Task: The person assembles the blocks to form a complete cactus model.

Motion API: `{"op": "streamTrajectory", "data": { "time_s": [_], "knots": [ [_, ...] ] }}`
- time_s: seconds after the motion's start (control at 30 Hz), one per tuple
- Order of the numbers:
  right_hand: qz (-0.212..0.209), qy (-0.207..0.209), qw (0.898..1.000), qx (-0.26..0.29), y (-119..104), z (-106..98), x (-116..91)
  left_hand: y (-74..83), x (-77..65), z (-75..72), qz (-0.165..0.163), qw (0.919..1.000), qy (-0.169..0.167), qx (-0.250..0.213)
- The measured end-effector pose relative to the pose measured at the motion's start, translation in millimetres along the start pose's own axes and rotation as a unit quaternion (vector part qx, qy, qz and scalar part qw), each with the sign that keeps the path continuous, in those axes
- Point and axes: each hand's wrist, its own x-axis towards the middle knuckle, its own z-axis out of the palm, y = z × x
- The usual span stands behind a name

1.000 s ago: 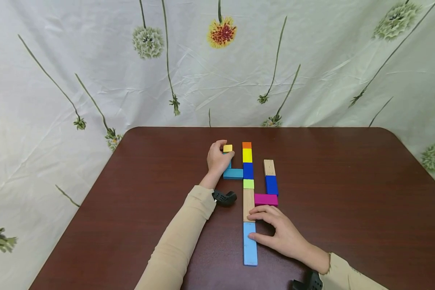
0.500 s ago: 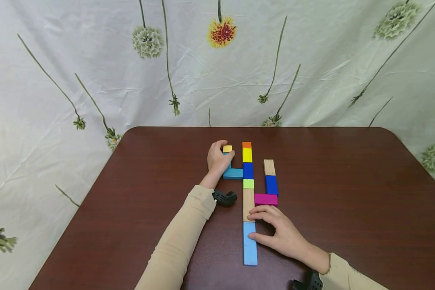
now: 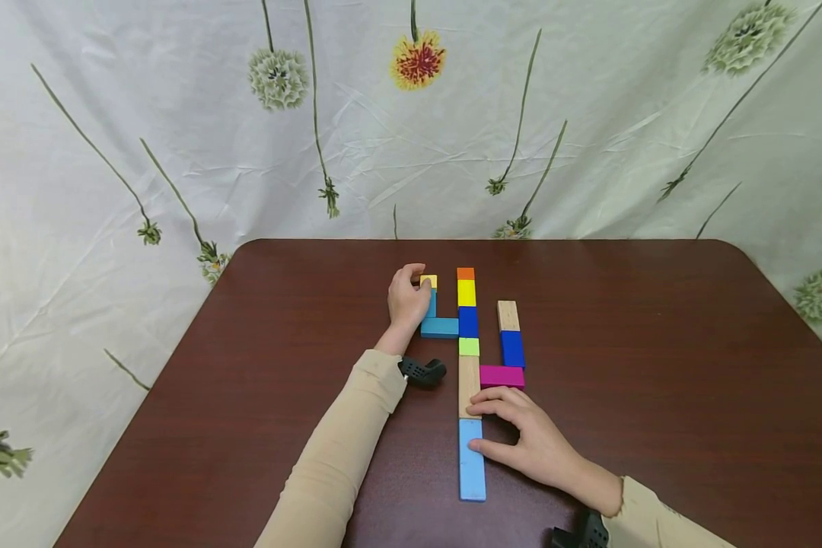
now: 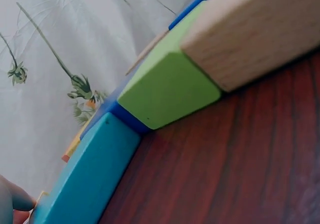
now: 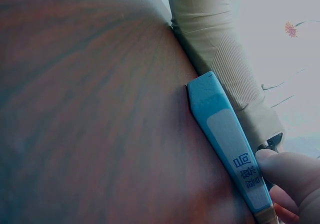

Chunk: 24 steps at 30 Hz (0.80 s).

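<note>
My left hand [image 3: 407,299] is at a small yellow block [image 3: 431,281], fingertips curled at its left and far side and the thumb at its left edge. That block stands at the far end of a teal block [image 3: 432,302], which meets a crosswise teal block [image 3: 440,328]. My right hand [image 3: 530,441] lies with loosely bent fingers over the row's near end. Its fingertips rest at a plain wooden block [image 3: 469,380], and its thumb touches the light blue block [image 3: 472,468]. In the right wrist view, the thumb [image 5: 280,169] lies along the blue block's side, which bears a printed label.
The central row continues with green [image 3: 469,347], dark blue [image 3: 468,322], yellow [image 3: 466,293] and orange [image 3: 466,273] blocks. On its right side, a magenta block [image 3: 501,376] leads to another dark blue block [image 3: 512,348] and a wooden one [image 3: 508,316]. All lie on a brown table [image 3: 657,365].
My left thumb has drawn back leftward across the small yellow block, baring more of the teal block beneath it in view. The right hand and the other blocks stay as they were.
</note>
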Motion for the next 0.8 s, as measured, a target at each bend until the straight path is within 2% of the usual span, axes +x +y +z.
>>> {"op": "streamTrajectory", "data": {
  "time_s": [0.37,0.8],
  "knots": [
    [0.002,-0.002,1.0,0.003,-0.5,-0.5,-0.1,2.8,-0.6,-4.8,-0.005,0.9993,0.019,-0.03],
    [-0.004,0.003,1.0,0.0,-1.6,-0.5,0.2,4.3,-2.2,-5.6,-0.012,0.9991,0.032,-0.026]
  ]
}}
